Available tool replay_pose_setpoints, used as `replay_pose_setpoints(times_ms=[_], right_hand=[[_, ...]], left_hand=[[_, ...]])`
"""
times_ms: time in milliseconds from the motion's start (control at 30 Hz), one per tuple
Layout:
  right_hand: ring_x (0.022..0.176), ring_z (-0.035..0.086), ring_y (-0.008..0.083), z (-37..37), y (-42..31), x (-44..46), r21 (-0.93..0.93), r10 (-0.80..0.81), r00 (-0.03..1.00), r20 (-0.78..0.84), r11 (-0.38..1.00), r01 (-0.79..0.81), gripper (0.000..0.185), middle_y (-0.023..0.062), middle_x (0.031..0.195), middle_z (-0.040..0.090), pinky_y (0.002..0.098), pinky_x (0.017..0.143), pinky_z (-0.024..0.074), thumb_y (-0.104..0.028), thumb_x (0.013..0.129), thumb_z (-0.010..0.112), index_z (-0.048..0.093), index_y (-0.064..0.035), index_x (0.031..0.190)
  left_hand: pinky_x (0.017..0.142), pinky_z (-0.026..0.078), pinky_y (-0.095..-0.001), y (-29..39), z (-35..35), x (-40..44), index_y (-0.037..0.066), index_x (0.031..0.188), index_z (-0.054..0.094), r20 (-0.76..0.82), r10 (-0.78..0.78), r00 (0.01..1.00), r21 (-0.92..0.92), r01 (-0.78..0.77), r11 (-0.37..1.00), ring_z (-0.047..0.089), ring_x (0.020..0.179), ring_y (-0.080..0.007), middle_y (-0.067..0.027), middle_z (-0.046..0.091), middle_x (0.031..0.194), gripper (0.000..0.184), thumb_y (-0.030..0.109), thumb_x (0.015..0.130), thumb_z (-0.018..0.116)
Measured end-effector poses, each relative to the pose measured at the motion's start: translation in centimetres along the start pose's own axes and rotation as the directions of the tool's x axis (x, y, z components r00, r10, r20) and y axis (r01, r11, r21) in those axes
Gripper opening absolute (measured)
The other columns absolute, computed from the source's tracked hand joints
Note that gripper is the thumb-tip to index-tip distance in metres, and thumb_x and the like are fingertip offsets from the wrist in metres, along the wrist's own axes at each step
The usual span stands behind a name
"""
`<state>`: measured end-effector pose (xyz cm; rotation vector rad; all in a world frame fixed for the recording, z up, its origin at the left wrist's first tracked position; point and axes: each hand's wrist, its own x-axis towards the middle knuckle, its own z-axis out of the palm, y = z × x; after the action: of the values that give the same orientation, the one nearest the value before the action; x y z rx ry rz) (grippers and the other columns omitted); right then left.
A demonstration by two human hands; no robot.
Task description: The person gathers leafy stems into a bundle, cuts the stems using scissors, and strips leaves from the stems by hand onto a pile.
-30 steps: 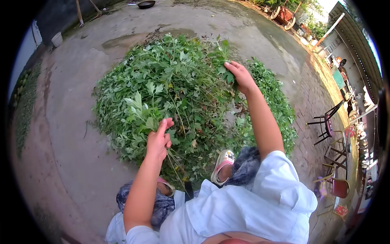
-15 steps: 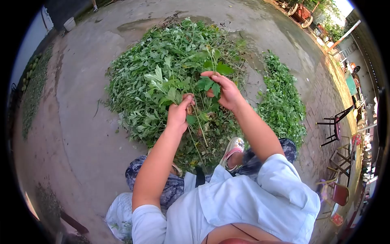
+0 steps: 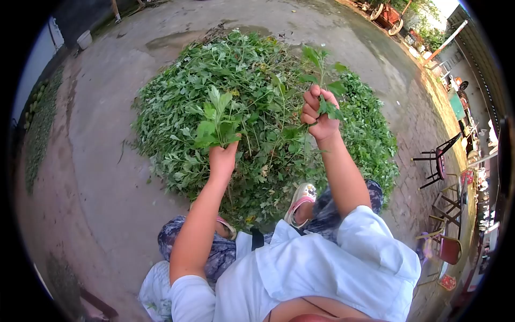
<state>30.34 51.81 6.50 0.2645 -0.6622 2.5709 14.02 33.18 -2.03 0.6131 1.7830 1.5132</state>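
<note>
A large heap of cut leafy green plants (image 3: pixel 188 102) lies on the ground in front of my feet. My left hand (image 3: pixel 224 158) is closed around a small bunch of leafy stems (image 3: pixel 214 121), upright over the heap's near part. Farther right and a little higher, my right hand (image 3: pixel 322 115) has its fingers curled round a leafy sprig (image 3: pixel 320 64), whose leaves stick out above and beside the fingers. The two hands are apart. A second green pile (image 3: pixel 370 137) spreads behind and below my right forearm.
A white plastic bag (image 3: pixel 156 290) lies beside my left knee. Chairs, one dark (image 3: pixel 440 161) and one with a red seat back (image 3: pixel 450 250), stand on the right. A white bucket (image 3: pixel 85 39) is at the upper left, a wooden cart (image 3: pixel 387 17) at the upper right.
My hands came together over the heap, then moved apart again. My right hand has gone right and now holds a sprig upright; my left hand has shifted slightly left with its bunch.
</note>
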Motion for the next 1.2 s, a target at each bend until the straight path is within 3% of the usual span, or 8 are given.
replay_pose_setpoints(times_ms=[200, 467, 767, 867, 933, 967, 1033, 1200], right_hand=[[0.045, 0.027, 0.0095, 0.5, 3.1, 0.7, -0.063, 0.080, 0.997, -0.001, 0.995, -0.080, 0.021, 0.0011, 0.063, 0.036, 0.0224, 0.039, 0.0238, -0.021, 0.088, 0.038, 0.049, -0.0028, 0.087], [0.089, 0.057, 0.0192, 2.7, 6.3, 0.6, -0.531, -0.125, 0.840, -0.528, 0.820, -0.212, 0.028, 0.0100, 0.107, 0.054, 0.0318, 0.074, 0.0484, -0.022, 0.091, 0.040, 0.048, -0.0063, 0.112], [0.059, 0.052, 0.0104, 5.3, 7.3, 0.6, -0.525, -0.020, 0.866, -0.499, 0.803, -0.283, 0.029, 0.0051, 0.086, 0.057, 0.0228, 0.053, 0.0440, -0.021, 0.090, 0.042, 0.042, -0.0087, 0.117], [0.056, 0.046, 0.0085, 4.4, 7.0, 0.6, -0.707, -0.067, 0.884, -0.462, 0.630, -0.322, 0.028, 0.0041, 0.081, 0.057, 0.0210, 0.051, 0.0392, -0.022, 0.091, 0.042, 0.045, -0.0088, 0.115], [0.061, 0.049, 0.0117, 4.9, 7.2, 0.5, -0.903, 0.067, 0.913, -0.403, 0.133, -0.408, 0.027, 0.0070, 0.079, 0.057, 0.0244, 0.056, 0.0414, -0.022, 0.088, 0.046, 0.047, -0.0058, 0.110], [0.061, 0.049, 0.0117, 4.9, 7.6, 0.5, -0.902, 0.075, 0.912, -0.404, 0.135, -0.410, 0.027, 0.0070, 0.079, 0.057, 0.0244, 0.056, 0.0414, -0.022, 0.088, 0.046, 0.047, -0.0058, 0.110], [0.067, 0.051, 0.0168, 4.9, 8.5, 0.4, -0.966, 0.212, 0.958, -0.194, -0.213, -0.148, 0.027, 0.0103, 0.078, 0.056, 0.0296, 0.063, 0.0430, -0.020, 0.085, 0.050, 0.047, -0.0026, 0.105], [0.080, 0.055, 0.0320, 5.2, 8.6, 0.9, -0.962, 0.380, 0.890, -0.252, -0.200, -0.187, 0.028, 0.0210, 0.086, 0.056, 0.0381, 0.071, 0.0433, -0.018, 0.079, 0.051, 0.048, 0.0008, 0.101]], left_hand=[[0.034, 0.025, -0.0189, 3.6, 1.7, -3.2, 0.002, 0.101, 0.055, 0.505, -0.049, 0.862, -0.403, 0.286, 0.870, 0.028, 0.037, -0.0033, -0.0037, 0.057, 0.070, 0.025, 0.022, 0.085, 0.053], [0.035, 0.026, -0.0194, 1.9, 1.3, -2.8, 0.003, 0.096, 0.054, 0.432, -0.008, 0.902, -0.431, 0.214, 0.877, 0.031, 0.039, -0.0034, -0.0035, 0.052, 0.068, 0.020, 0.017, 0.082, 0.057], [0.036, 0.027, -0.0211, 2.0, 0.8, -3.6, 0.007, 0.106, 0.057, 0.308, 0.014, 0.951, -0.387, 0.112, 0.915, 0.028, 0.038, -0.0050, 0.0039, 0.040, 0.052, 0.026, 0.021, 0.087, 0.046], [0.037, 0.026, -0.0201, 3.9, -0.6, -3.1, 0.007, 0.106, 0.057, 0.218, 0.075, 0.973, -0.428, 0.026, 0.903, 0.027, 0.039, -0.0041, -0.0012, 0.054, 0.069, 0.030, 0.025, 0.091, 0.038], [0.036, 0.027, -0.0196, 5.0, -1.2, -2.9, 0.005, 0.106, 0.054, 0.162, 0.125, 0.979, -0.460, -0.037, 0.887, 0.026, 0.038, -0.0035, -0.0093, 0.059, 0.099, 0.036, 0.032, 0.092, 0.035], [0.036, 0.027, -0.0196, 5.1, -1.4, -2.6, 0.005, 0.106, 0.054, 0.157, 0.120, 0.980, -0.459, -0.035, 0.887, 0.026, 0.038, -0.0035, -0.0093, 0.059, 0.099, 0.036, 0.032, 0.092, 0.035], [0.035, 0.027, -0.0189, 5.6, -2.1, -2.1, 0.004, 0.107, 0.051, 0.270, 0.085, 0.959, -0.821, 0.183, 0.541, 0.024, 0.037, -0.0047, -0.0126, 0.057, 0.106, 0.046, 0.041, 0.092, 0.029], [0.034, 0.025, -0.0181, 6.4, -3.6, -1.7, 0.004, 0.103, 0.051, 0.326, 0.152, 0.933, -0.837, 0.210, 0.506, 0.024, 0.038, -0.0041, -0.0151, 0.054, 0.111, 0.051, 0.047, 0.091, 0.028]])
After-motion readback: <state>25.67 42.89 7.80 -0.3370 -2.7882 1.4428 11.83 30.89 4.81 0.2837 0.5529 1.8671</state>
